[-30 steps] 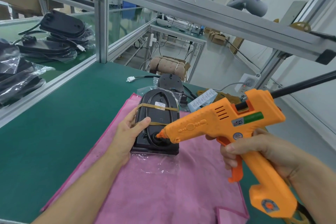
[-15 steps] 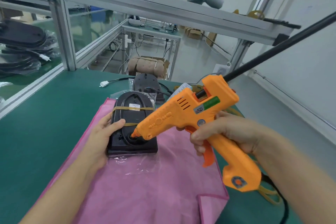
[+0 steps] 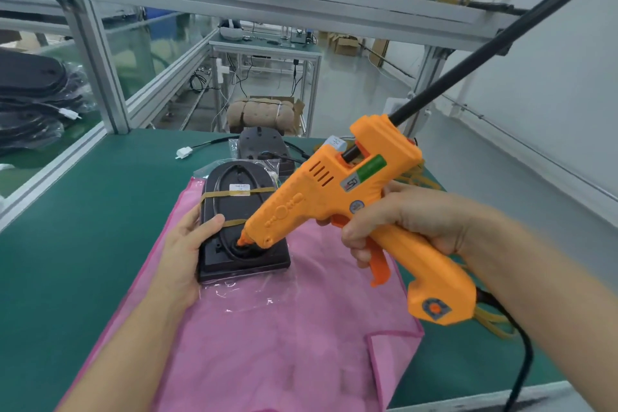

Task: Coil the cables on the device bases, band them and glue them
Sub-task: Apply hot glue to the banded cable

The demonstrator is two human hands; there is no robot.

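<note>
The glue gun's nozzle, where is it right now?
In the head view, the nozzle sits centre frame, touching the near end of the black device base on the pink cloth.

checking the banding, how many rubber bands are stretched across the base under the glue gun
2. One rubber band crosses the device base just below its white label; the second crosses lower down, by the left hand thumb, its right part hidden behind the glue gun.

Bright, even indoor light, soft shadows; edges bow, and the periphery looks slightly blurred.
</note>
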